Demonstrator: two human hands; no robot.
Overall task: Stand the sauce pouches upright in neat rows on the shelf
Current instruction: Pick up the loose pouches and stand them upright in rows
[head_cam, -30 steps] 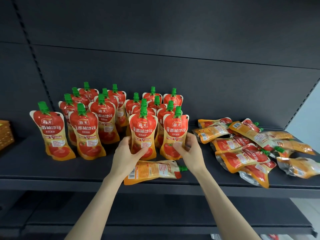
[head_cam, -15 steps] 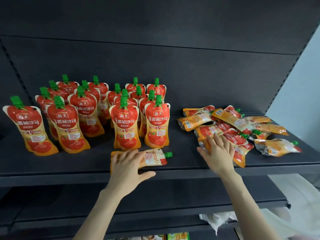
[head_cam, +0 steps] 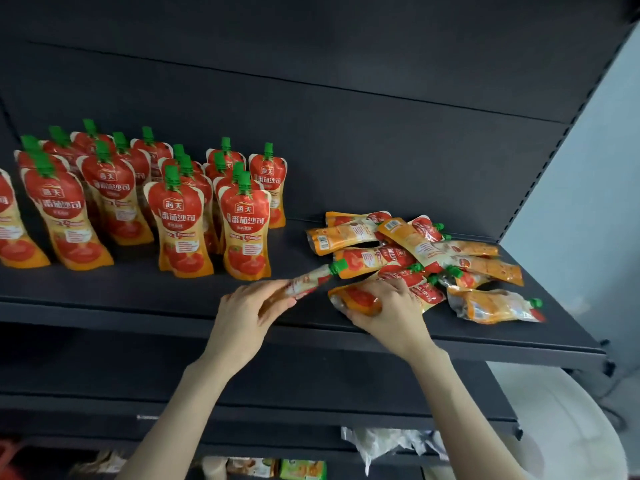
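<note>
Gripping a slanted sauce pouch [head_cam: 306, 284] by its base near the front standing row [head_cam: 183, 220], the left hand [head_cam: 247, 315] risks clipping the nearest upright pouch [head_cam: 246, 233] and toppling those behind it. The right hand [head_cam: 389, 315] curls round a second pouch [head_cam: 358, 299] at the near edge of the loose heap [head_cam: 433, 249] on the right of the shelf [head_cam: 138, 294], and a tug could drag neighbours over the front lip.

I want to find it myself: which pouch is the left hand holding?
Look at the black shelf, in the gap between the standing pouches and the lying pile. Near the front edge, the left hand holds one pouch. Only it shows its thin edge, green cap pointing toward the pile.
</note>
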